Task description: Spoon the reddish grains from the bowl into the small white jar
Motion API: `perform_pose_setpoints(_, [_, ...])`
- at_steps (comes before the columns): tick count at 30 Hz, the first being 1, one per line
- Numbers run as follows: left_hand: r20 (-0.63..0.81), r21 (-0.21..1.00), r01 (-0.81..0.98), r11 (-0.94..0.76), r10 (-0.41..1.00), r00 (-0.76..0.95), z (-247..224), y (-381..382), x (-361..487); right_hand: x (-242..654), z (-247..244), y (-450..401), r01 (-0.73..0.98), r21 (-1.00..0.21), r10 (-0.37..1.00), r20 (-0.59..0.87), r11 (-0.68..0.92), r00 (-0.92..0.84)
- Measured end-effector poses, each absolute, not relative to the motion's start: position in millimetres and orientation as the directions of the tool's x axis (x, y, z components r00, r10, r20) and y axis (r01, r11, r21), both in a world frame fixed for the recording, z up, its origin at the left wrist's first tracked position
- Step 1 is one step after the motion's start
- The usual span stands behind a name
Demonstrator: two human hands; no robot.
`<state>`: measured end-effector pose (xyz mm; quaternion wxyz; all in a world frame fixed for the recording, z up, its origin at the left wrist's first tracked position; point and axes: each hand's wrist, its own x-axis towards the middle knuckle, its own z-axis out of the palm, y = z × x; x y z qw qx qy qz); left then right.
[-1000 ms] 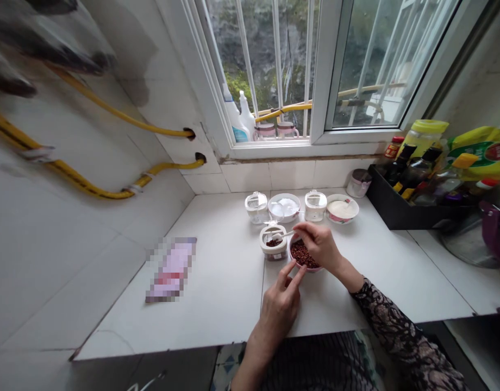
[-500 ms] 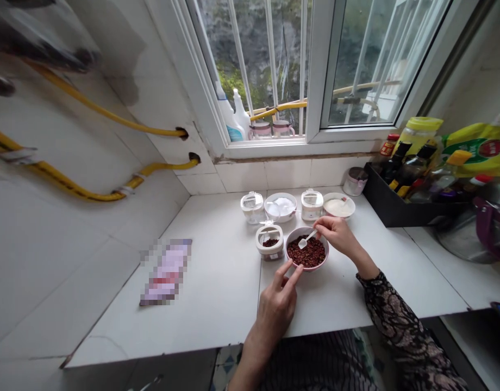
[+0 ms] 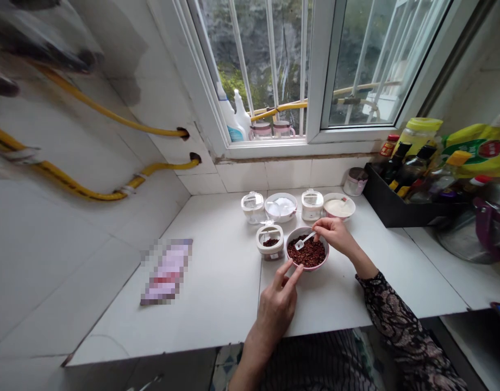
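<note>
A bowl of dark red-brown dried bits point(image 3: 309, 254) stands on the white counter. My right hand point(image 3: 333, 233) pinches the handle of a small white spoon point(image 3: 299, 245), whose head is over the bits at the bowl's left. My left hand point(image 3: 279, 296) touches the bowl's near rim with two fingertips, fingers apart and holding nothing. Just left of the bowl is a clear jar with a pale rim point(image 3: 269, 243), some of the same dark bits inside. Behind are two more clear jars point(image 3: 252, 207) point(image 3: 312, 205), a bowl of white grains point(image 3: 281, 207) and a bowl of cream-coloured grains point(image 3: 339, 206).
A black box of bottles point(image 3: 378, 201) stands at the back right, beside a metal pot with a purple handle point(image 3: 462, 228). A lidded jar point(image 3: 355, 181) is by the wall. A blurred pinkish packet point(image 3: 166, 271) lies on the left of the counter point(image 3: 217, 304).
The spoon's head has shifted slightly left over the dark bits, still in my right hand. My left hand stays at the bowl's rim.
</note>
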<state>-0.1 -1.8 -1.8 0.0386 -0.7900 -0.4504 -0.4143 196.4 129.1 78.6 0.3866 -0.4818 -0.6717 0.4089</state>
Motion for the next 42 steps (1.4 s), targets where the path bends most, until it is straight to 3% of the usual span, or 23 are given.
perform_pose_setpoints(12, [0.681, 0.323, 0.739, -0.592, 0.687, 0.252, -0.9, -2.5, -0.9, 195.7, 77.6, 127.4, 0.334, -0.922, 0.952, 0.097, 0.196, -0.289])
perform_pose_setpoints(23, [0.681, 0.338, 0.729, -0.595, 0.689, 0.247, -1.3, -2.0, -0.3, 200.2, 90.0, 130.5, 0.082, -0.996, 0.975, -0.052, -0.035, -0.218])
perform_pose_setpoints(42, [0.678, 0.348, 0.725, -0.595, 0.694, 0.243, -3.8, -1.5, 0.7, 197.7, 86.8, 131.4, 0.096, -0.994, 0.985, -0.057, -0.042, -0.161])
